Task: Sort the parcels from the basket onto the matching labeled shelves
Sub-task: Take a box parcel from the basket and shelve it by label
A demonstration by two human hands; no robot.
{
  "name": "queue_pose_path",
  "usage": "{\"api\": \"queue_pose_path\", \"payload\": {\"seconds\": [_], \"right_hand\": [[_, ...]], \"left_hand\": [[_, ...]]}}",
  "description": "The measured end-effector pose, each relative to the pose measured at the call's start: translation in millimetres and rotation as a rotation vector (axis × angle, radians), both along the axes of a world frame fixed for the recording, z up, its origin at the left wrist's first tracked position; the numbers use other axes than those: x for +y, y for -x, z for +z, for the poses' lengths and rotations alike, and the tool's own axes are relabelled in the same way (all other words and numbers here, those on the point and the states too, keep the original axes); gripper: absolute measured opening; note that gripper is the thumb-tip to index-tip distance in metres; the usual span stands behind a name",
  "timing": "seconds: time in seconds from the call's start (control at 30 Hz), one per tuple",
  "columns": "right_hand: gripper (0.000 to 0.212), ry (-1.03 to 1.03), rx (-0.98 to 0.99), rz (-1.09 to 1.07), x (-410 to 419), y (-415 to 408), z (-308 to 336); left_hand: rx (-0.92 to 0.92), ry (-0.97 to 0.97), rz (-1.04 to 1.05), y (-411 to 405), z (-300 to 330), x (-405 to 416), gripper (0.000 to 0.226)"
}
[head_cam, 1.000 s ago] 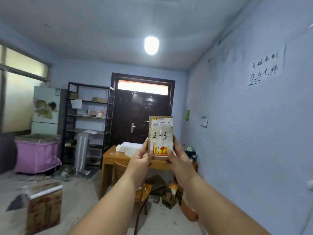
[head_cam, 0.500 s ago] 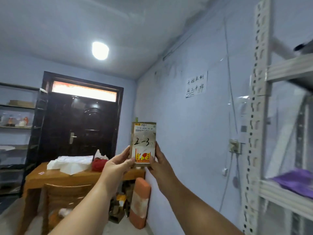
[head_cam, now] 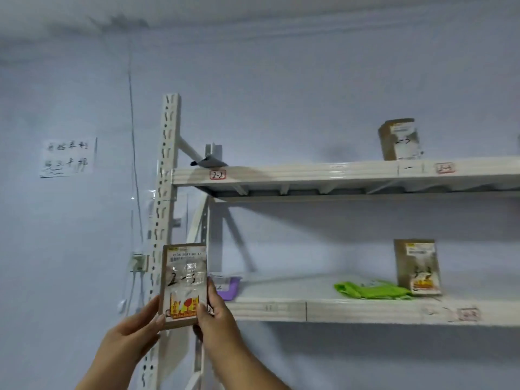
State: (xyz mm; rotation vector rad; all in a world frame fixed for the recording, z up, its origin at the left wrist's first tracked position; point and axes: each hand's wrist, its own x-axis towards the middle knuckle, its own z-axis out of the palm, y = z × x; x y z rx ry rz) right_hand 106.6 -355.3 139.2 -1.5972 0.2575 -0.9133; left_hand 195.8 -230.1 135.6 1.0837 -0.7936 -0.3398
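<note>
A small brown cardboard parcel [head_cam: 183,285] with a white label and handwritten marking stands upright in both my hands, in front of the white shelving post [head_cam: 166,192]. My left hand [head_cam: 132,336] holds its lower left edge and my right hand [head_cam: 215,313] grips its right side. The upper shelf [head_cam: 309,173] carries a red-framed tag reading 2-2 [head_cam: 217,175] and a second tag [head_cam: 444,168] further right. The lower shelf [head_cam: 337,309] has a blurred tag [head_cam: 467,314] at its right end.
A brown parcel [head_cam: 399,139] stands on the upper shelf at the right. The lower shelf holds another boxed parcel [head_cam: 417,267], a green bag [head_cam: 371,289] and a purple packet [head_cam: 228,287]. A handwritten note [head_cam: 67,157] hangs on the blue wall at the left.
My view has swung right from the door and desk to the white shelves. Both hands still hold the parcel, now lower left in view, beside the shelf post.
</note>
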Motion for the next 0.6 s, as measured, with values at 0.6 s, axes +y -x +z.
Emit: {"api": "queue_pose_path", "payload": {"seconds": [0.6], "right_hand": [[0.057,0.166,0.072,-0.416,-160,342,17]], "left_hand": [[-0.043,0.043,-0.393,284,9,-216,0.043]]}}
